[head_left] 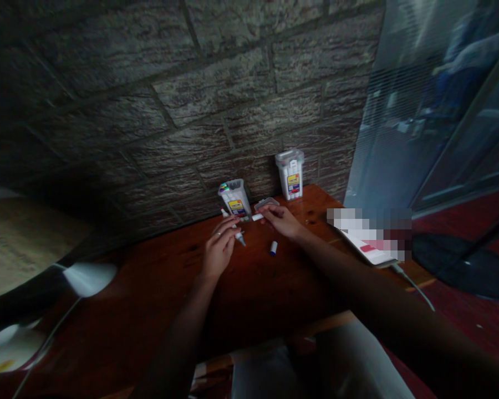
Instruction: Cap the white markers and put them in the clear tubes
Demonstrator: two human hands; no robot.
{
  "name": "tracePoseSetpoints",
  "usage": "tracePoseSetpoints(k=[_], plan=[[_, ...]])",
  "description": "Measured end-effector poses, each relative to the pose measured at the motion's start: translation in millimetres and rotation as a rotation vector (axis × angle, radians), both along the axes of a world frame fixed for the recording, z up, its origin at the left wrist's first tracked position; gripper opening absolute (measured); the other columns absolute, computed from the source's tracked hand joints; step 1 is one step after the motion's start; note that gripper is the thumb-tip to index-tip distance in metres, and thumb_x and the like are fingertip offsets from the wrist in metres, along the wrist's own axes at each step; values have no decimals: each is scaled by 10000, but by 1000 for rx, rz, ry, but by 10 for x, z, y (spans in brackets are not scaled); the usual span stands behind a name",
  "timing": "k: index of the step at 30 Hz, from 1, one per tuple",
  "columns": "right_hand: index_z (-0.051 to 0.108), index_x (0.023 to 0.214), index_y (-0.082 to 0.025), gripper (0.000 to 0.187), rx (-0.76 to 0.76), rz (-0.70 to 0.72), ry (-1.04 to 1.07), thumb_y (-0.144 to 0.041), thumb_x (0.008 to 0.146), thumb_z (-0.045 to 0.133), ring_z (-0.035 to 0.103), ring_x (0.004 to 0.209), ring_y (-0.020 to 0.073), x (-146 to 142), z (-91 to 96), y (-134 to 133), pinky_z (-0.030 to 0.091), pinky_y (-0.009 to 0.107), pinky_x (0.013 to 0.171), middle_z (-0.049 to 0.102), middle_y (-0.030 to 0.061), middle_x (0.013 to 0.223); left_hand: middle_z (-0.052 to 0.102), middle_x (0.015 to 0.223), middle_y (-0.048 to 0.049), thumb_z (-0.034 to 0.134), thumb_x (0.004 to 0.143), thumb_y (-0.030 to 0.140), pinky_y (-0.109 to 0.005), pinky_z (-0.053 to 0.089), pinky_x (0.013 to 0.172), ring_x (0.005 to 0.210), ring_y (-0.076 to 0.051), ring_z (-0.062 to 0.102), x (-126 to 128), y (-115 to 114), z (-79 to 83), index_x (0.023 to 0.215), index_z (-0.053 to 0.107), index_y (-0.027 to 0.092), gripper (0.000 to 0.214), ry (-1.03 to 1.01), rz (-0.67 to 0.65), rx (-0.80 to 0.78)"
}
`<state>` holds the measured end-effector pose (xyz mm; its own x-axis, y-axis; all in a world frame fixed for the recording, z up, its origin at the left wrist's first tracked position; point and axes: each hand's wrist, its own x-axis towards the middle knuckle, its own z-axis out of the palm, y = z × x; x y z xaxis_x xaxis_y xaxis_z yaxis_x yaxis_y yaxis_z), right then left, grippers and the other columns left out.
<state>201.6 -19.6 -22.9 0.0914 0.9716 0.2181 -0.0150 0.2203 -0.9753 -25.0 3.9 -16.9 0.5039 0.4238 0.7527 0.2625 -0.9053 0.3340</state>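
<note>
My left hand rests on the dark wooden table, its fingers curled round a white marker whose tip points right. My right hand pinches a small white cap at its fingertips. A blue-and-white marker cap lies on the table between the hands. Just behind them stands an open clear marker box with a yellow label, its loose lid lying beside it. A second, closed marker box stands further back against the wall.
A stone-brick wall rises right behind the table. At the right edge lies a white device with a cable. A white lamp stands at the left. Glass panels and a dark fan base are on the right.
</note>
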Motion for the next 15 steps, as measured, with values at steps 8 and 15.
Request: tracePoseSetpoints(k=[8, 15], plan=[[682, 977, -198, 352, 27, 35, 121, -411, 716, 785, 444, 519, 66, 1, 50, -44, 336, 215, 477, 621, -29, 761, 724, 1234, -74, 515, 944, 150, -463, 478, 1104, 1286, -231, 599, 34, -91, 54, 961, 724, 228, 224, -10, -86, -73], [655, 841, -185, 391, -76, -61, 238, -527, 707, 791, 459, 515, 62, 9, 96, -53, 340, 197, 457, 609, -28, 714, 739, 1186, -84, 727, 834, 221, -412, 551, 1005, 1099, -242, 702, 174, -193, 1, 977, 758, 222, 147, -297, -80, -378]])
